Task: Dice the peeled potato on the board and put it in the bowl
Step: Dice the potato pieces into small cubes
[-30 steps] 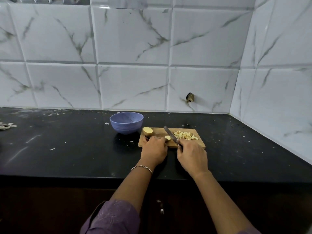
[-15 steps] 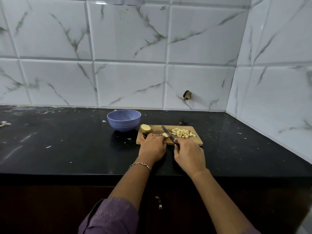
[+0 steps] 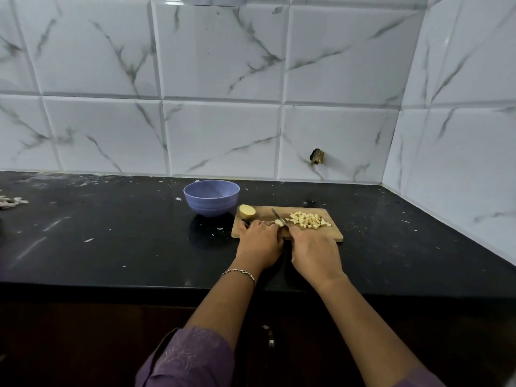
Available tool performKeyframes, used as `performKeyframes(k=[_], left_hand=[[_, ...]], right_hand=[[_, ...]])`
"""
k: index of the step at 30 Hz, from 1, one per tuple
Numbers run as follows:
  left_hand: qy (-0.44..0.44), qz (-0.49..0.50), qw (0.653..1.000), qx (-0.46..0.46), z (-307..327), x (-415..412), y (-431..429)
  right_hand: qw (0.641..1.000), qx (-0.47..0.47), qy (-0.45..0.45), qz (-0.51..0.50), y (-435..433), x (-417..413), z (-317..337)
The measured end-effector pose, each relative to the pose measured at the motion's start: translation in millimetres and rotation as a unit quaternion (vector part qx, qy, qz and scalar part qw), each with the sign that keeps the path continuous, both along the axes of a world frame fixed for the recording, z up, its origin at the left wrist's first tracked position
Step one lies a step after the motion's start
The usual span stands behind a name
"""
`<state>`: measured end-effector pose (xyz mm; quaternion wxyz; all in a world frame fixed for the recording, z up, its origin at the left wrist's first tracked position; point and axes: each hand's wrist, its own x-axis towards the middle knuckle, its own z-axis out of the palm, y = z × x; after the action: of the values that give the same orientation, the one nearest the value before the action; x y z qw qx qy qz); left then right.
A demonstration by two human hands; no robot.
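Observation:
A wooden cutting board (image 3: 332, 232) lies on the black counter. My left hand (image 3: 259, 241) holds down a small potato piece (image 3: 278, 222) on the board with curled fingers. My right hand (image 3: 315, 251) grips a knife (image 3: 280, 217), whose blade rests against that piece. A pile of potato dice (image 3: 306, 220) lies on the right part of the board. A potato half (image 3: 247, 211) sits at the board's far left corner. The empty purple bowl (image 3: 211, 197) stands just left of the board.
The black counter (image 3: 111, 233) carries scattered scraps and peels (image 3: 11, 201) at the far left. White marble tiles back the counter and form a corner on the right. The counter's front edge runs just below my wrists.
The camera view has shifted slightly. The hands and knife stay at the same spot on the board, with the blade at the small piece.

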<state>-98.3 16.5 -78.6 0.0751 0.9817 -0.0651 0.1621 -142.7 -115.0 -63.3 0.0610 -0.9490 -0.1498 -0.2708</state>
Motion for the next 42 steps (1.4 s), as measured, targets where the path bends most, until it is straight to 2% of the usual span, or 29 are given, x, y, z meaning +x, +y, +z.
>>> performKeyframes(k=[9,14,21,35,42], left_hand=[[-0.004,0.012,1.0,0.001,-2,-1,0],[-0.001,0.018,1.0,0.004,2,-5,0],[0.002,0.023,1.0,-0.005,5,-8,-1],[-0.019,0.02,1.0,-0.01,1,-5,0],[-0.024,0.02,0.999,-0.008,-2,-3,0]], right_hand=[[1.0,-0.021,-0.007,-0.001,4,-5,-1],[0.996,0.082,-0.012,-0.03,2,-6,-8],[0.993,0.113,0.0,-0.011,2,-13,-11],[1.0,0.009,-0.002,0.013,8,3,-2],[1.0,0.013,-0.01,0.004,11,5,-5]])
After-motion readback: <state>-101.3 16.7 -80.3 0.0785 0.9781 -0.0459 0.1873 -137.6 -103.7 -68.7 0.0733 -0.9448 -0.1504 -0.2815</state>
